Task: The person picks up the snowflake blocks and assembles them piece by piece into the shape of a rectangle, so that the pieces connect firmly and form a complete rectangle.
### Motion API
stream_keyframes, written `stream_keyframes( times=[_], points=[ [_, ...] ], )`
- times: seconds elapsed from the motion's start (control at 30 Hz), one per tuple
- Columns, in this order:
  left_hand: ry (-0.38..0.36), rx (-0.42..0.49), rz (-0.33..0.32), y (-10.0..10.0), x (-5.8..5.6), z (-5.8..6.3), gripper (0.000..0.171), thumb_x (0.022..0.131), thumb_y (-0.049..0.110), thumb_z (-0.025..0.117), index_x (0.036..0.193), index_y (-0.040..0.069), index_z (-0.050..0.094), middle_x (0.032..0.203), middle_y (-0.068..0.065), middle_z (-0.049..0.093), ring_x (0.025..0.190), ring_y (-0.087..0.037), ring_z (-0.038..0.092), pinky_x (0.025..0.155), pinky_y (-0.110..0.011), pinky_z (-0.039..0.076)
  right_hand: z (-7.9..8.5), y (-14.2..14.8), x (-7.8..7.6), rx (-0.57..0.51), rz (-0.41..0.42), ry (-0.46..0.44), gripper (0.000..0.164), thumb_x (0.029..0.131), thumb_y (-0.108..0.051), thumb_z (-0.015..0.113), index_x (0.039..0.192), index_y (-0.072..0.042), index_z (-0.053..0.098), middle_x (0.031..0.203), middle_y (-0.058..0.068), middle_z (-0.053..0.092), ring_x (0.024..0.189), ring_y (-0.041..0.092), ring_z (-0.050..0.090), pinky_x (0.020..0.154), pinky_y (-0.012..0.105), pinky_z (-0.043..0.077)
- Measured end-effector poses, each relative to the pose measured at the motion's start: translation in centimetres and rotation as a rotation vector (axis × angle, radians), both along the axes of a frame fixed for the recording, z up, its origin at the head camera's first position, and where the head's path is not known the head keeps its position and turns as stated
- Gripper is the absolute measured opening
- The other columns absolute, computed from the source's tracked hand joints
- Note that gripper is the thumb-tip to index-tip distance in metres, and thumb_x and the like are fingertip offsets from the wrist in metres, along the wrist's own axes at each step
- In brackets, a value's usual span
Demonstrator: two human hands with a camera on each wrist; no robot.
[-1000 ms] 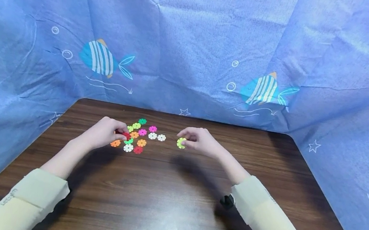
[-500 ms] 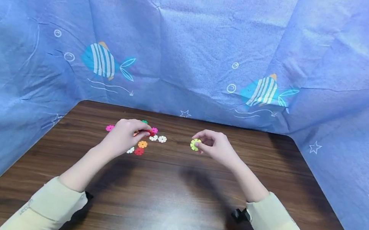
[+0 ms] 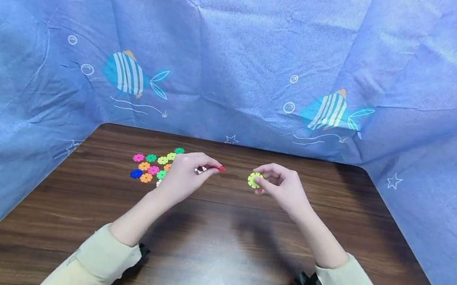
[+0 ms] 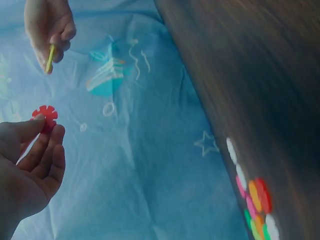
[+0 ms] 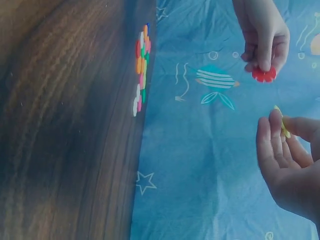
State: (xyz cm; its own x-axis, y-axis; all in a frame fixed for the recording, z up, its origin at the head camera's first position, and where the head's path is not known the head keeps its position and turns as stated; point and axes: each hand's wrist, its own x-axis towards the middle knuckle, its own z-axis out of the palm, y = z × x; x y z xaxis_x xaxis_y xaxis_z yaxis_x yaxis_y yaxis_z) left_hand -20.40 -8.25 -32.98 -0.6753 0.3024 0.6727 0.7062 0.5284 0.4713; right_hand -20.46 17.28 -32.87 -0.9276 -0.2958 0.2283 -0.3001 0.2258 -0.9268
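Observation:
My left hand (image 3: 185, 175) pinches a red notched disc (image 4: 46, 117), shaped like a snowflake-type building disc, between thumb and fingers. In the head view that disc appears nearly edge-on at the fingertips. Across from it, my right hand (image 3: 285, 187) pinches a yellow notched disc (image 3: 255, 180), its flat face toward the head camera. Both hands are raised above the table, and a gap separates the two discs. In the right wrist view the yellow disc (image 5: 282, 122) shows edge-on, with the red disc (image 5: 264, 74) beyond it.
Several loose notched discs lie on the brown wooden table (image 3: 217, 236) at the back left, among them a blue disc (image 3: 136, 173) and a pink disc (image 3: 138, 157). My left hand hides part of the group. A blue fish-print cloth (image 3: 239, 58) hangs behind the table.
My left hand has lifted the red disc from the loose discs and carried it right, toward the other hand. My right hand has shifted right with the yellow disc.

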Motion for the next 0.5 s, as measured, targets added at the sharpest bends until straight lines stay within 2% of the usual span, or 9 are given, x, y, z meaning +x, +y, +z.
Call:
stream_keyframes(
  times=[0.17, 0.33, 0.5],
  points=[
    [0.002, 0.07, -0.04, 1.7, -0.2, -0.6, 0.011, 0.079, 0.011, 0.076, 0.09, 0.012, 0.076, 0.083, 0.002, 0.073, 0.068, -0.004, 0.061, 0.059, -0.022, 0.052, 0.0, 0.1, 0.4, -0.053, -0.041, 0.012, 0.025, 0.085, -0.009, 0.07, 0.106, 0.002, 0.064, 0.085, 0.008, 0.07, 0.063, 0.02, 0.067, 0.066, 0.04, 0.057],
    [0.016, 0.094, -0.085, 3.3, -0.1, -1.2, 0.009, 0.08, 0.01, 0.075, 0.089, 0.011, 0.076, 0.081, 0.001, 0.072, 0.065, -0.003, 0.06, 0.058, -0.02, 0.051, -0.3, 0.1, 0.6, -0.091, -0.051, 0.001, 0.028, 0.085, -0.011, 0.07, 0.108, 0.005, 0.063, 0.08, 0.002, 0.07, 0.061, 0.02, 0.067, 0.066, 0.046, 0.056],
    [0.039, 0.1, -0.11, 4.0, 0.1, -1.7, 0.009, 0.081, 0.009, 0.074, 0.089, 0.011, 0.076, 0.081, 0.001, 0.072, 0.066, -0.003, 0.061, 0.059, -0.017, 0.051, -0.8, 0.0, 1.0, -0.162, -0.031, -0.015, 0.027, 0.086, -0.007, 0.069, 0.108, 0.006, 0.06, 0.081, 0.003, 0.069, 0.061, 0.019, 0.068, 0.064, 0.042, 0.057]
  ],
)
